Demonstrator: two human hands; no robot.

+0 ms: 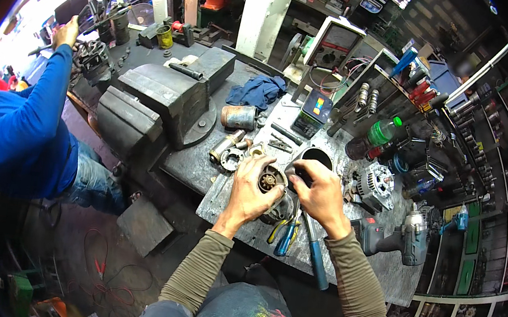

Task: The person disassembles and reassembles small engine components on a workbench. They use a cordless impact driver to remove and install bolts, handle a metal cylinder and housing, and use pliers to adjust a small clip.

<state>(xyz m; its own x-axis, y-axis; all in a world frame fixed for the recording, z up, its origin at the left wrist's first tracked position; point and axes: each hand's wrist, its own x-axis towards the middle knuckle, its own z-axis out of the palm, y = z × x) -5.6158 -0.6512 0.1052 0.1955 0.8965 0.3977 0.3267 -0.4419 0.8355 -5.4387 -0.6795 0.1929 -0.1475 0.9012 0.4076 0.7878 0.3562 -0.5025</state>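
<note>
My left hand (247, 190) is wrapped round a round metal housing (269, 181) with small gears showing inside its open top. Close beside it, my right hand (322, 196) has its fingers curled and pinched; whatever is between them is too dark and small to name. Just behind the right fingers stands a dark, open-topped cylinder (322, 156). Under the hands, pliers (286, 240) with blue and yellow handles lie near the bench edge, next to a long blue-handled tool (318, 263). Left of my hands rest a metal ring (230, 159) and a rusty cylinder (238, 117).
A large vise (163, 99) stands at left on the bench (400, 281). An alternator (376, 185) and a cordless impact wrench (409, 240) lie to the right. A green-capped bottle (383, 132) stands behind them. At far left, a person in blue (16, 131) reaches over another bench.
</note>
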